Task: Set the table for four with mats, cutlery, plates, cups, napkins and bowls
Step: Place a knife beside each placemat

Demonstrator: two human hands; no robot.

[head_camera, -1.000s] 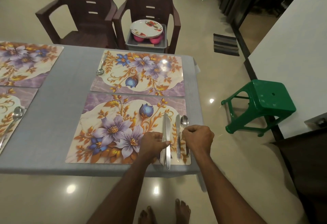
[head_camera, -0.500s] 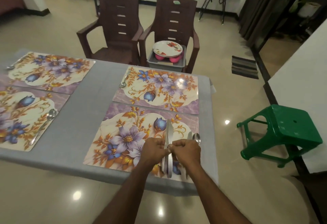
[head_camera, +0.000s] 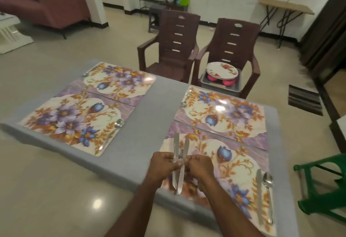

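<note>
Two knives (head_camera: 178, 162) point away, blades splayed.

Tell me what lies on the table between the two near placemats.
Only bare grey tablecloth lies between the left near mat and the right near mat, as the head view shows.

I can read no text, label or number anywhere here (the floral mats (head_camera: 219, 163) carry patterns only).
</note>
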